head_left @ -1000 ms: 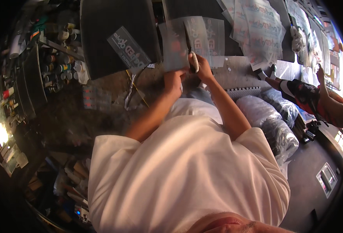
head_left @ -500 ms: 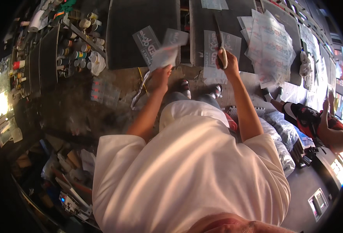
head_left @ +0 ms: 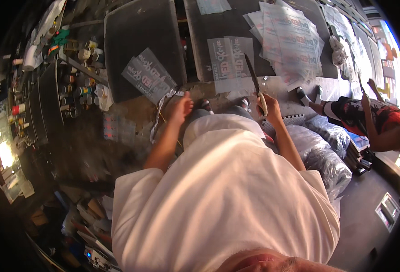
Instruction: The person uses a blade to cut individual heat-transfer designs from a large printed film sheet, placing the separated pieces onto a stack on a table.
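My right hand point(head_left: 269, 108) grips long scissors point(head_left: 261, 104) with dark blades pointing forward and pale handles. My left hand point(head_left: 182, 106) is empty, its fingers loosely curled and apart, beside a crumpled silvery strip point(head_left: 163, 108) at the bench edge. Printed translucent sheets point(head_left: 149, 73) overlap on the left black board point(head_left: 143, 27). More printed sheets point(head_left: 219, 65) lie side by side on the right black board point(head_left: 204, 27), just beyond the scissor tips.
A pile of large printed sheets point(head_left: 290, 41) is at back right. Paint pots point(head_left: 84, 90) crowd a left shelf. Plastic-wrapped bundles point(head_left: 324, 167) sit below right. A co-worker point(head_left: 372, 122) in dark and red clothing stands at far right, hands raised near the bench.
My left hand let go of a translucent sheet, now atop another on the left board, and drew back toward my body. My right hand moved back and slightly rightward with the scissors.
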`<state>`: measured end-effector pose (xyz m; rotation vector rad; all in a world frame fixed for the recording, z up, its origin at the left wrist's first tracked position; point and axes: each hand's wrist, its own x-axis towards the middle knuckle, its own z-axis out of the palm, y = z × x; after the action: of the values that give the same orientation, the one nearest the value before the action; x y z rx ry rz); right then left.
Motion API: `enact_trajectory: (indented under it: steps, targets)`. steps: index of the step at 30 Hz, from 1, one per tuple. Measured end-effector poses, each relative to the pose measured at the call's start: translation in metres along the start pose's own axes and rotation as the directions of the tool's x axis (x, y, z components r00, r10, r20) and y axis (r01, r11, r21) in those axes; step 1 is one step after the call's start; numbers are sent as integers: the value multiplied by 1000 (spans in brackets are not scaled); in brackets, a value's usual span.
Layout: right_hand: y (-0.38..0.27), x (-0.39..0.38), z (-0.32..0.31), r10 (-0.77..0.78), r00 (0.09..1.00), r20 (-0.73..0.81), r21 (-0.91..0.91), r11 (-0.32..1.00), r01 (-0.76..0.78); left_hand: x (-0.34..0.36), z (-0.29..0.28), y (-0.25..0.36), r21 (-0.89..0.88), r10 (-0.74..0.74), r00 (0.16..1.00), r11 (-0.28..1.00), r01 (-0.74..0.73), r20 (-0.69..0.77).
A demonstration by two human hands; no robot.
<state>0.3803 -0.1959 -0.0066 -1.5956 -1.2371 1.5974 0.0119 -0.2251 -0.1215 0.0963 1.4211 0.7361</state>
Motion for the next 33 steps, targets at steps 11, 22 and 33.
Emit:
enact_trajectory:
  steps: [11, 22, 33]
  targets:
    - [23, -29, -88, 84, 994, -75, 106, 992, -76, 39, 200, -14, -136, -33, 989, 989, 53, 144]
    - [64, -34, -199, -13, 987, -158, -162, 987, -13, 56, 297, 351, 62, 663, 721, 726, -685, 203]
    - [58, -72, -244, 76, 972, -223, -223, 966, -126, 165, 264, 380, 118, 546, 834, 836, -536, -77]
